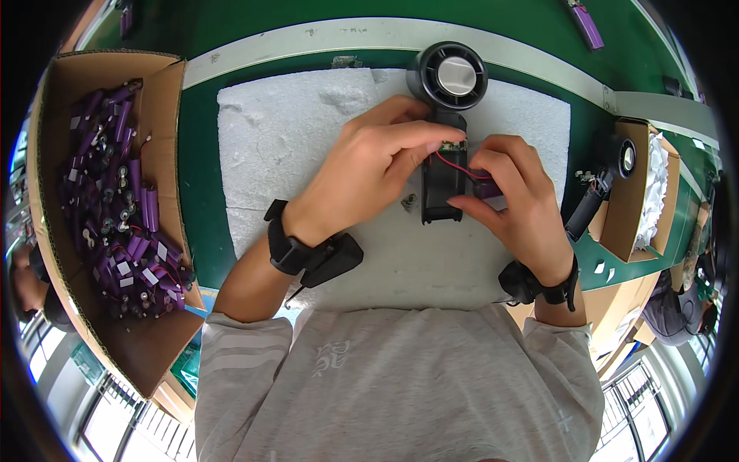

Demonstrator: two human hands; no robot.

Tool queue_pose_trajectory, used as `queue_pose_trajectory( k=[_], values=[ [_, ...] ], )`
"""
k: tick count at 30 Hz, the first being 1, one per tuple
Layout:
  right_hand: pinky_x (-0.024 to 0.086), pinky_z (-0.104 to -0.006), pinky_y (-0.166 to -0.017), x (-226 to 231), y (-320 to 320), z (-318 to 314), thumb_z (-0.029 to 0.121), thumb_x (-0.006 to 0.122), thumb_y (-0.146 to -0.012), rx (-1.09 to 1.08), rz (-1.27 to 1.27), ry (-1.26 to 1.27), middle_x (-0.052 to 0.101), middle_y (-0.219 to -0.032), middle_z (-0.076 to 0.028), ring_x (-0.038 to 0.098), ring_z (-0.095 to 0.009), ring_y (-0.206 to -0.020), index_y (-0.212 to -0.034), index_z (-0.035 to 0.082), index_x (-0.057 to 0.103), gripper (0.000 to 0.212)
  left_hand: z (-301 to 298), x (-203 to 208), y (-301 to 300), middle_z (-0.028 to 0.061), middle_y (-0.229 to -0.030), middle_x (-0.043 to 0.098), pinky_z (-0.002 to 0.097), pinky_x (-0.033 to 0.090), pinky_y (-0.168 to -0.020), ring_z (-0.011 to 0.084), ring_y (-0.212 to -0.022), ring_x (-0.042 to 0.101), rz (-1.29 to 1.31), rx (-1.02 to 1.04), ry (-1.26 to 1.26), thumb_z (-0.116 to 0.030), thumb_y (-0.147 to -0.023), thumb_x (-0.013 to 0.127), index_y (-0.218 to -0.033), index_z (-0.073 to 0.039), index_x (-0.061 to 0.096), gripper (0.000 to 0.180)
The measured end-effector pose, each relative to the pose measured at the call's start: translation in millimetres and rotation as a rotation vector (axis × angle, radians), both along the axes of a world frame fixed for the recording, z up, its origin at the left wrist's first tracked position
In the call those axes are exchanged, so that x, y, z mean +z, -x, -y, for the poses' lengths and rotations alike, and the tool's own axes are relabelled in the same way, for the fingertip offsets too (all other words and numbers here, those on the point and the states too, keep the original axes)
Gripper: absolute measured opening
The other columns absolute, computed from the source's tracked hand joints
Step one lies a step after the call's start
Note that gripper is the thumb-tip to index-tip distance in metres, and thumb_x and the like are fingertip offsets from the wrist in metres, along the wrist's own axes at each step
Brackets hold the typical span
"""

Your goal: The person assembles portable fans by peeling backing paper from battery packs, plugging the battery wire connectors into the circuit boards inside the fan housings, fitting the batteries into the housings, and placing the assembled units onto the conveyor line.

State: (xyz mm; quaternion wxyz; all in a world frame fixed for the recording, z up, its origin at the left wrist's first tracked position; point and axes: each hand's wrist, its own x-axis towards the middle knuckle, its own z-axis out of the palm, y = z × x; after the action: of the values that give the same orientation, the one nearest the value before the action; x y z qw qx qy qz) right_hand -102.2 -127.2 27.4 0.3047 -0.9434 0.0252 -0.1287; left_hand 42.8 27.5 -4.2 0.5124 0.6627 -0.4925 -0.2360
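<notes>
A black handheld fan [423,81] lies on the white foam sheet, its round head away from me. The open handle [442,202] points toward me and shows its hollow inside. My left hand [373,158] is closed, thumb and index finger pinching a small green circuit board [454,145] at the top of the handle. A purple battery [486,187] sits in the closed fingers of my right hand [523,189], just right of the handle and partly hidden by them. Thin red wire [453,163] runs between board and battery.
On the left stands a cardboard box [171,115] full of purple batteries. Another black fan [589,208] lies at the right beside a smaller carton [622,202] with white paper. The foam sheet [277,138] covers the green table. A purple battery [586,29] lies beyond the metal rail.
</notes>
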Motion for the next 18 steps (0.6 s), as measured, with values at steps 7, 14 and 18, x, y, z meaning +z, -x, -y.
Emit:
queue_pose_trajectory(
  k=[7, 14, 18],
  values=[
    [0.052, -0.0341, -0.069, 14.4, 8.4, 16.4, -0.001, 0.079, -0.064, -0.009, 0.004, 0.052, 0.062, -0.091, -0.01, 0.062, -0.026, -0.076, -0.091, 0.0, 0.062, 0.031, -0.1, 6.1, -4.5, 0.0118, -0.108, 0.06, 0.0245, 0.05, -0.071, 0.018, -0.086, 0.062, -0.04, -0.001, -0.04, 0.01, -0.076, 0.06, -0.109, -0.008, 0.069, 0.038],
    [0.053, -0.0324, -0.07, 15.1, 17.4, 17.3, -0.004, 0.076, -0.067, -0.068, -0.088, 0.056, 0.066, -0.102, -0.01, 0.065, -0.026, -0.083, -0.086, -0.003, 0.067, 0.021, 1.6, 3.9, 2.7, 0.0087, -0.106, 0.061, 0.0222, 0.049, -0.069, 0.0127, -0.084, 0.062, -0.147, 0.102, -0.086, 0.011, -0.073, 0.06, -0.105, -0.008, 0.07, 0.038],
    [0.054, -0.0316, -0.07, 15.1, 16.7, 14.0, -0.006, 0.075, -0.067, -0.069, -0.089, 0.073, 0.067, -0.102, -0.011, 0.065, -0.025, -0.083, -0.085, -0.004, 0.067, 0.019, 2.9, 4.8, 7.6, 0.0082, -0.106, 0.062, 0.0214, 0.049, -0.067, 0.0112, -0.081, 0.062, -0.152, 0.152, -0.084, 0.012, -0.072, 0.059, -0.102, -0.008, 0.071, 0.037]
  ],
)
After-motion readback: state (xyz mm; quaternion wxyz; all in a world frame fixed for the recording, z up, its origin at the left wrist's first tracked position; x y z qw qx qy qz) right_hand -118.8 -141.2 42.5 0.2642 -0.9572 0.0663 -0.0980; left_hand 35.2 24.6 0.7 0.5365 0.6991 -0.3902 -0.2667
